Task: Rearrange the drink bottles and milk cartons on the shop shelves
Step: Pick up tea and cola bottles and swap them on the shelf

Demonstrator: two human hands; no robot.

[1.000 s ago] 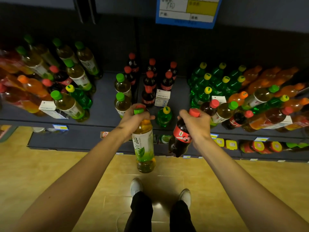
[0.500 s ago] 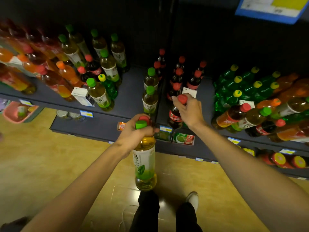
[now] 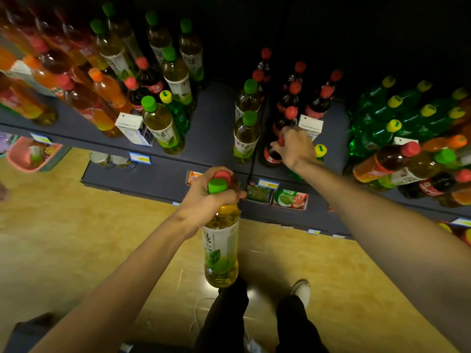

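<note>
My left hand [image 3: 204,200] grips a green-capped tea bottle [image 3: 221,245] by the neck, hanging over the floor in front of the shelf. A red cap [image 3: 223,175] also shows in that hand; its bottle is hidden. My right hand [image 3: 297,149] grips the top of a cola bottle [image 3: 271,156] standing at the front edge of the dark shelf [image 3: 211,128], in line with the cola row [image 3: 290,98]. Two tea bottles [image 3: 246,135] stand just left of it. One milk carton [image 3: 310,124] sits behind my right hand, another [image 3: 131,128] further left.
Mixed tea, orange and cola bottles [image 3: 107,93] crowd the shelf's left; green soda bottles [image 3: 382,118] and mixed ones fill the right. A yellow-capped bottle [image 3: 320,150] is beside my right wrist. Below is a lower shelf with small boxes [image 3: 289,198]; a pink basket [image 3: 25,159] is on the floor.
My right hand carried the cola bottle from in front of the shelf up onto its front edge by the cola row. The left hand kept its bottles. The view shifted left and closer.
</note>
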